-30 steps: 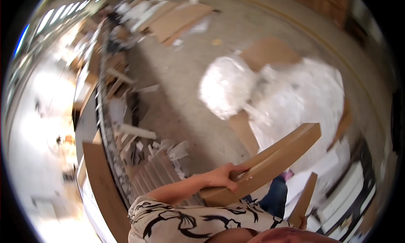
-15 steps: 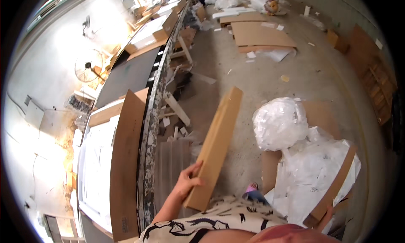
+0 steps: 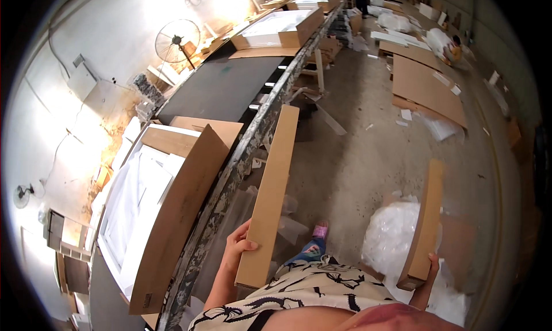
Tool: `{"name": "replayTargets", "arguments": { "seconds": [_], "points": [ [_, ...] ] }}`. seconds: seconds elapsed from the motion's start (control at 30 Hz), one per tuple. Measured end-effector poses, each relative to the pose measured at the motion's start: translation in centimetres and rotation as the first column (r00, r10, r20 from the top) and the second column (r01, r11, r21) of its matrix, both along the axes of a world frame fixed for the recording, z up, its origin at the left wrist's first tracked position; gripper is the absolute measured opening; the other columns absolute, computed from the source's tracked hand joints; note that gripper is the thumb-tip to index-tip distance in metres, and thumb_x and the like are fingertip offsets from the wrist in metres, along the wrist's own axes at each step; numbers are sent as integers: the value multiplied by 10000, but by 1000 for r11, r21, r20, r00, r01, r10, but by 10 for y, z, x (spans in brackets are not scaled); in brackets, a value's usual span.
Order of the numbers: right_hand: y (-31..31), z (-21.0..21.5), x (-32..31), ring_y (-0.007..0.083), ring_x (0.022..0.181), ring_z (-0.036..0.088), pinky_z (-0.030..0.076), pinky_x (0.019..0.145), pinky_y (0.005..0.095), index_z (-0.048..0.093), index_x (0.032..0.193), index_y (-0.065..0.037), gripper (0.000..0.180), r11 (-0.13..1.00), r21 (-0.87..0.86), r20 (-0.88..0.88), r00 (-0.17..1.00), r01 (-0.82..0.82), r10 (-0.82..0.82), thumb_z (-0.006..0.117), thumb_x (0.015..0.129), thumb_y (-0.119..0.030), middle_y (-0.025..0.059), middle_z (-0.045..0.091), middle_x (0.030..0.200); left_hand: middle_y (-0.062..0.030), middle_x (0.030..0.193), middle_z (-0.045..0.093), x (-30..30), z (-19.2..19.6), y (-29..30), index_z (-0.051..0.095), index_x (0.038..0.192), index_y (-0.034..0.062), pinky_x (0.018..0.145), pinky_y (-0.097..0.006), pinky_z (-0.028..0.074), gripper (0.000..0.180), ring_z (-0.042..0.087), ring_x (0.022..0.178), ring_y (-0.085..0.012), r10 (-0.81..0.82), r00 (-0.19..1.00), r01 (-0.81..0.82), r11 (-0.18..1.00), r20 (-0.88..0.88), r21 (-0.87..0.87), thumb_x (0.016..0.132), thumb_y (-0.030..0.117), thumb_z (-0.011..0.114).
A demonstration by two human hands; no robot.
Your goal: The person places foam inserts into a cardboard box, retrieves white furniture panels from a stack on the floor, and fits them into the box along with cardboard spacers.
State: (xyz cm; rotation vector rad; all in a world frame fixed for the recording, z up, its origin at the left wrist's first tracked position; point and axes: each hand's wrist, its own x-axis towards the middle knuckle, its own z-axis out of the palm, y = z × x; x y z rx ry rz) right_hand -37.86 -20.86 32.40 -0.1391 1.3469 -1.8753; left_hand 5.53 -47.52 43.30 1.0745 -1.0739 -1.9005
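Note:
Two long, narrow brown cardboard boxes are in my hands, one on each side of my body. My left hand [image 3: 240, 247] grips the left long box [image 3: 269, 199] near its lower end, thumb across the front face. That box tilts up toward the conveyor's edge. On the right, my right hand [image 3: 429, 272] is wrapped round the lower part of the other long box [image 3: 424, 216], which stands nearly upright in view and partly covers a plastic bundle. To my left, a large open carton [image 3: 178, 222] with white sheets inside lies on the conveyor.
The conveyor's dark belt [image 3: 224, 83] runs away from me, its chipped metal rail [image 3: 247, 141] along my left. Another open carton [image 3: 282, 29] sits farther up. A clear plastic bundle [image 3: 388, 233] lies at right. Flat cardboard sheets [image 3: 425, 86] and two people are farther off.
My view has turned left and I have come nearer the conveyor carton. The right-hand box has risen in front of the plastic bundle. Both hands keep their hold.

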Motion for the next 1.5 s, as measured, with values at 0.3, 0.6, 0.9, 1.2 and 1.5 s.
{"name": "replayTargets", "arguments": {
  "seconds": [0.3,0.6,0.9,1.2,1.5],
  "points": [
    [-273,18,-103,197,800,594,487,693,299,535,1101,5,505,994,8,23,993,-112,112,528,750,-358,107,598,938,-109,1092,602,-105,24,-237,444,1327,-15,813,-288,481,775,598,935,-187,95,994,-101,987,-52,-123,582,111,615],
    [-504,68,-278,172,831,600,480,717,268,539,1141,77,618,946,77,-306,896,-313,322,552,676,-329,121,617,963,-125,967,601,-242,17,-457,506,1160,-31,714,-297,510,616,611,835,-209,280,944,-316,919,-174,-237,604,210,616],
    [-781,138,-479,194,928,596,464,807,282,474,1250,98,718,923,96,-545,756,-373,363,572,641,-268,134,607,1069,-147,939,594,-392,37,-631,517,1134,-42,693,-297,504,611,606,806,-228,467,857,-501,855,-217,-138,596,237,596],
    [-1047,226,-572,183,876,595,484,747,276,474,1228,58,711,861,10,-550,717,-508,429,578,634,-318,115,589,1052,-128,900,589,-502,53,-829,510,1127,-46,617,-293,513,584,603,737,-208,554,809,-588,751,-199,-299,613,220,591],
    [-1355,270,-647,190,972,592,484,828,282,471,1228,43,722,619,71,-569,478,-783,670,648,629,-320,125,585,1101,-131,896,587,-600,41,-1057,497,1144,-51,627,-296,509,605,599,743,-208,656,710,-704,662,-256,-257,638,273,570]
  ]
}}
